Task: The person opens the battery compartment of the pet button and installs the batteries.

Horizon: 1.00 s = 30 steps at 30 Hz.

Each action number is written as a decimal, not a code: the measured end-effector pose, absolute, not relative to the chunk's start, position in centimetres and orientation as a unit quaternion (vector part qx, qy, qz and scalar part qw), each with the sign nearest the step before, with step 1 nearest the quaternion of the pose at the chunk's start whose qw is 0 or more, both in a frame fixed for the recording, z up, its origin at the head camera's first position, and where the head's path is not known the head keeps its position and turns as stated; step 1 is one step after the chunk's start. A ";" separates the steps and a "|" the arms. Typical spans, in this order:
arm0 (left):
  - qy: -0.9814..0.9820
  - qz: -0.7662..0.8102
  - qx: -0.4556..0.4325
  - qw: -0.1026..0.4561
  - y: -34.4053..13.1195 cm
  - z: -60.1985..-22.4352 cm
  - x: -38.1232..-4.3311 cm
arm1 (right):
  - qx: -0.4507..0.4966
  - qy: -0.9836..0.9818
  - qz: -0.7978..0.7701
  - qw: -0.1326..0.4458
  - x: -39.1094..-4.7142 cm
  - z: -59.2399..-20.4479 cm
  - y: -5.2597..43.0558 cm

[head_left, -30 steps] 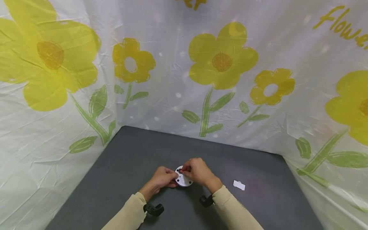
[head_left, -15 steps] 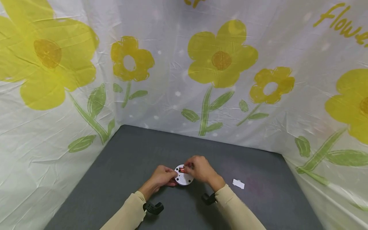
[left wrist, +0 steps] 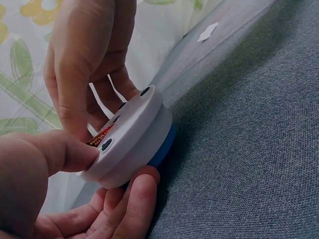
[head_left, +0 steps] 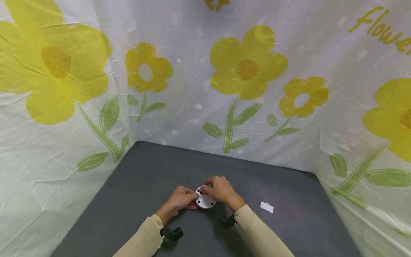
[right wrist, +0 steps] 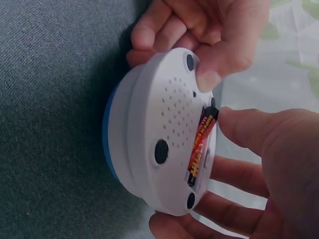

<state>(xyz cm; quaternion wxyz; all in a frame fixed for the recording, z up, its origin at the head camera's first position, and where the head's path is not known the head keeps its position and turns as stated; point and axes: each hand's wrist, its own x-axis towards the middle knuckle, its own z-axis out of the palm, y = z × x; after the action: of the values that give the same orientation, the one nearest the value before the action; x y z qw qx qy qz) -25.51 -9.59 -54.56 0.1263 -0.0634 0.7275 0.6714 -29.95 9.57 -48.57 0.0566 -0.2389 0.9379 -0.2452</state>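
Observation:
A round white device (head_left: 206, 202) is tilted with its underside up, showing small holes and black feet. Its lower part is blue (left wrist: 166, 148). My left hand (head_left: 182, 198) pinches the rim, thumb on the underside and fingers beneath. In the right wrist view a red and black battery (right wrist: 203, 142) lies in the slot in the underside, next to what looks like a second one. The thumb of my right hand (head_left: 221, 189) presses at that battery's end, and its other fingers curl at the device's far edge. From the head view the right hand hides the battery.
A small white cover (head_left: 267, 206) lies on the dark grey tabletop (head_left: 154, 167) to the right of my hands. White sheets (head_left: 189, 117) with painted yellow flowers hang around the table. Each wrist carries a black camera mount (head_left: 171, 234).
The right hand first had its fingertips at the red battery, drew back to the right so red showed in the slot, and now covers the slot again. The left hand keeps its grip.

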 end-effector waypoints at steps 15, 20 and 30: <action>0.733 0.666 -0.062 0.124 -9.5 -54.4 -25.5 | -0.210 0.948 -0.234 0.040 -29.8 -48.8 9.0; 0.737 0.662 -0.063 0.123 -9.4 -54.5 -25.5 | -0.199 0.951 -0.237 0.031 -29.7 -49.0 8.9; 0.732 0.668 -0.060 0.124 -9.4 -54.6 -25.6 | -0.214 0.939 -0.268 0.026 -29.8 -49.5 9.8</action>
<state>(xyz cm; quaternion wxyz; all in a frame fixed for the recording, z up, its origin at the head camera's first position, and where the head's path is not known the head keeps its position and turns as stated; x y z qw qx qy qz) -25.55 -9.39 -54.62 0.1240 -0.0600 0.7316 0.6677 -29.84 9.80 -49.47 0.0256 -0.2140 0.9390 -0.2679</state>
